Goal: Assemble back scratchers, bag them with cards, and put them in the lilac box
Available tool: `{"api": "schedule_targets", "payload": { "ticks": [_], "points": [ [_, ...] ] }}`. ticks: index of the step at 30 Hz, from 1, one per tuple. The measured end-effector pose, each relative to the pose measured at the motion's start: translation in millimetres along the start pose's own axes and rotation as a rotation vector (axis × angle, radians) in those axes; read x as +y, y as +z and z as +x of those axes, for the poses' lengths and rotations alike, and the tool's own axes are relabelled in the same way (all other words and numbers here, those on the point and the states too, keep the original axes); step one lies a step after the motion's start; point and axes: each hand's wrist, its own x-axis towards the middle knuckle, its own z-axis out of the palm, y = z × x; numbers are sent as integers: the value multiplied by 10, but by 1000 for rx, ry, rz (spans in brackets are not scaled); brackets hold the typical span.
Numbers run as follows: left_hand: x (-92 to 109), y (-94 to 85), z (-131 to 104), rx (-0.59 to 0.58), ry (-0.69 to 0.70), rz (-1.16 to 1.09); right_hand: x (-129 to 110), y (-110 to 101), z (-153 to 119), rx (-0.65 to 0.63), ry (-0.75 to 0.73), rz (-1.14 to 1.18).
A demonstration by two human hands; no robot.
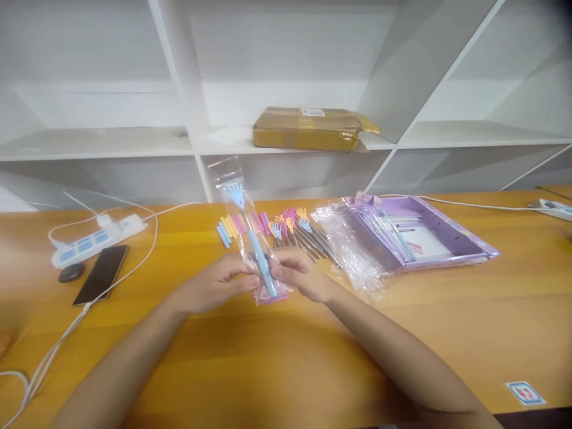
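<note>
A blue back scratcher (pixel 257 241) lies inside a clear plastic bag (pixel 227 170), its hand-shaped head pointing away from me. My left hand (pixel 226 283) pinches the bag's left edge near the handle. On the other side, my right hand (pixel 301 273) grips the bag and the handle's lower end. Just beyond my hands are loose handles (pixel 230 226) in blue, yellow, pink and purple. To their right lies a pile of metal rods with small hand-shaped heads (pixel 304 225) in blue, yellow and pink.
At the right stands an open purple box (pixel 447 253) holding bagged pieces, with crumpled clear bags (pixel 357 262) beside it. A power strip (pixel 100 238), a phone (pixel 102 275), a black mouse (pixel 71 273) and white cables occupy the left. A taped carton (pixel 308 131) rests on the shelf.
</note>
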Motion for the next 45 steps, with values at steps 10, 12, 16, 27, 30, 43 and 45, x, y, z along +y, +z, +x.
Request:
{"api": "schedule_targets", "payload": {
  "ticks": [10,12,16,27,30,43,45],
  "points": [
    [-46,35,42,70,-30,-20,52,9,-3,-47,63,-36],
    [-52,29,41,67,-70,-42,51,4,6,-44,71,-10],
    [-85,2,21,-22,-75,-112,21,-29,8,-92,108,23],
    [9,-149,-13,-260,-78,-142,48,-45,-67,-243,134,175],
    [5,-209,-97,-336,-115,-96,44,20,-90,-297,90,-5],
    [-921,263,-632,470,-345,-445,612,801,-767,-479,-148,-601],
    [-1064,228,-547,659,-316,-456,694,830,-811,-480,-158,-663]
  ]
}}
